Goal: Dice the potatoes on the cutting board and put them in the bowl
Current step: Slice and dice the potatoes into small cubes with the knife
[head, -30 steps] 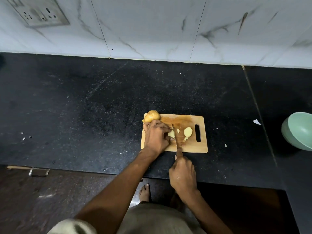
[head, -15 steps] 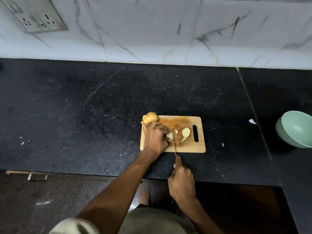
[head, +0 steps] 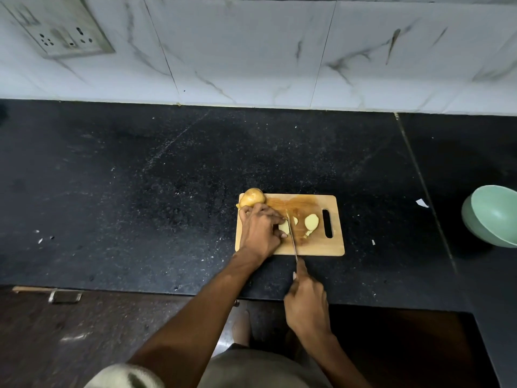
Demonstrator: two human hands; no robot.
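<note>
My left hand curls its fingers down on a pale peeled potato piece at the middle of the rectangular wooden cutting board on the black stone bench. My right hand is clamped round the handle of a thin steel knife, blade against that piece. A cut slice lies right of it, a whole yellow potato at the far-left corner. The mint-green bowl sits far right, well apart.
</note>
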